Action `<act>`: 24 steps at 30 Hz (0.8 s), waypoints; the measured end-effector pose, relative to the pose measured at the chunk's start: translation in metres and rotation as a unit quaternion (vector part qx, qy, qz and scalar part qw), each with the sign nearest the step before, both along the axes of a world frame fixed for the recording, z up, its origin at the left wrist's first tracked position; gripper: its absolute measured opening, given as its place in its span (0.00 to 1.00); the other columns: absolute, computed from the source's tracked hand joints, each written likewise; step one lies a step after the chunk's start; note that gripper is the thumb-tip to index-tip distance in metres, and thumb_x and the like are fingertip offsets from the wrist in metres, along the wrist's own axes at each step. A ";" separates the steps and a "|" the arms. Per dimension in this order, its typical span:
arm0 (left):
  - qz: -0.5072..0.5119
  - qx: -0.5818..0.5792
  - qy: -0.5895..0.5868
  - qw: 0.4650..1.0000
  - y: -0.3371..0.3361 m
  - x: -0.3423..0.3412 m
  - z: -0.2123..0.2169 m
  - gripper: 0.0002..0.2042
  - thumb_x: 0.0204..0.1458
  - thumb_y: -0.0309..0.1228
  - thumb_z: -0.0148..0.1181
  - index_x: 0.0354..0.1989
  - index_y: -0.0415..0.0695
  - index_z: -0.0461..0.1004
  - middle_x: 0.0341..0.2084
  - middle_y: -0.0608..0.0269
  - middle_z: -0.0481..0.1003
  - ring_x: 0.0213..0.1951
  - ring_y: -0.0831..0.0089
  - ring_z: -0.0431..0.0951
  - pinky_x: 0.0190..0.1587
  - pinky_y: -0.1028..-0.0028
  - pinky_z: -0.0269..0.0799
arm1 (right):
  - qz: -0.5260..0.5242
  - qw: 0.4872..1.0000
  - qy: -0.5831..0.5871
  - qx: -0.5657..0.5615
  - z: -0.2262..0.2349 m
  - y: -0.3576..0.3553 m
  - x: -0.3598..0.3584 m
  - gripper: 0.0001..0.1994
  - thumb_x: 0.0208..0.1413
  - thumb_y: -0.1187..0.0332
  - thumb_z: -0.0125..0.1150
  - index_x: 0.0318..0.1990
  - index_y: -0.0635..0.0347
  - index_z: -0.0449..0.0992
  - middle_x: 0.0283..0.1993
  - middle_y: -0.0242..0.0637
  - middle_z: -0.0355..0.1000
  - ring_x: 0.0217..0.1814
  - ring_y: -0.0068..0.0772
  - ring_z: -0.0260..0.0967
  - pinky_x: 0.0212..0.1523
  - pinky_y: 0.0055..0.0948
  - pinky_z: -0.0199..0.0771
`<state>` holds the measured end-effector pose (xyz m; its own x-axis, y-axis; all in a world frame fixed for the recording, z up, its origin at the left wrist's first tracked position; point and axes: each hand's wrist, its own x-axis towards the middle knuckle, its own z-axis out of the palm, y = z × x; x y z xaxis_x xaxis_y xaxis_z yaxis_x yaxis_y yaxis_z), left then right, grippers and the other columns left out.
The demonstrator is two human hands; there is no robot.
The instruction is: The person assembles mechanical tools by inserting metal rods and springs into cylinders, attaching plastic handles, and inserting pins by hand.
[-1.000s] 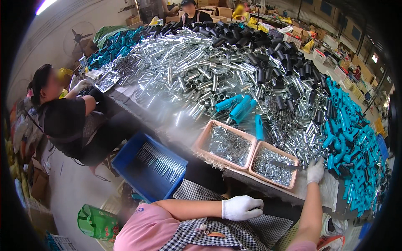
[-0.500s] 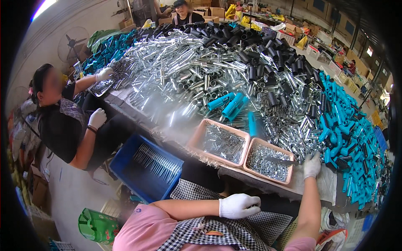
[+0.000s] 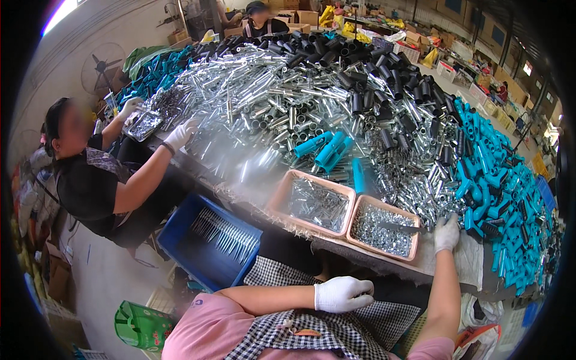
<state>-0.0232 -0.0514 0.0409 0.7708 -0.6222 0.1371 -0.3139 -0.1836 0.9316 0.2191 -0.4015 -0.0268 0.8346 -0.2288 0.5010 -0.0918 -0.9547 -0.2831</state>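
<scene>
My left hand (image 3: 343, 294), in a white glove, is held low over my checked apron (image 3: 282, 336). Its fingers are curled, and whatever may be inside them is hidden. At the near right edge of the heap, my gloved right hand (image 3: 446, 234) rests among small silver metal parts (image 3: 429, 201). Those fingers look bent together, too small to show what they hold. Just left of this hand, a flat dark metal strip (image 3: 399, 227) lies across a pink tray (image 3: 384, 257) of small shiny pieces. Another pink tray (image 3: 309, 226) beside it carries thin metal pins.
Black tubes (image 3: 366, 99) and teal plastic handles (image 3: 480, 186) border the silver heap. Left of my lap stands a blue bin (image 3: 207, 264) with a row of metal rods. A co-worker's gloved hand (image 3: 180, 133) reaches to the heap; another person (image 3: 264, 24) is behind it.
The co-worker on the left has swung one hand up to the heap's edge and drawn the other back to a metal tray. Both my hands stay nearly still.
</scene>
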 end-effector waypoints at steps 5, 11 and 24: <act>0.009 0.012 0.005 1.000 0.002 0.001 0.004 0.11 0.60 0.35 0.53 0.39 0.38 0.72 0.25 0.47 0.76 0.30 0.51 0.79 0.36 0.60 0.73 | -0.005 1.000 0.025 0.011 0.009 0.011 -0.002 0.15 0.55 0.63 0.53 0.46 0.62 0.69 0.39 0.60 0.75 0.42 0.63 0.74 0.43 0.55 0.71; 0.010 -0.011 0.000 1.000 0.004 0.004 -0.004 0.11 0.62 0.35 0.51 0.37 0.38 0.73 0.26 0.48 0.76 0.31 0.53 0.79 0.36 0.62 0.74 | 0.103 0.988 -0.077 0.088 -0.008 -0.018 -0.005 0.12 0.58 0.63 0.56 0.43 0.63 0.71 0.35 0.49 0.77 0.36 0.52 0.76 0.37 0.45 0.73; -0.004 -0.041 0.013 0.999 0.007 0.011 -0.003 0.12 0.62 0.36 0.55 0.43 0.38 0.71 0.28 0.47 0.76 0.33 0.53 0.79 0.37 0.63 0.74 | 0.361 0.619 0.249 0.651 0.097 0.130 -0.214 0.16 0.49 0.82 0.61 0.45 0.62 0.66 0.43 0.44 0.75 0.39 0.30 0.74 0.37 0.30 0.79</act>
<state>-0.0120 -0.0444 0.0383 0.7700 -0.6153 0.1686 -0.2907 -0.1032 0.9512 0.0054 -0.2719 0.0700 0.9317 0.3548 -0.0777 -0.1603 0.2099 -0.9645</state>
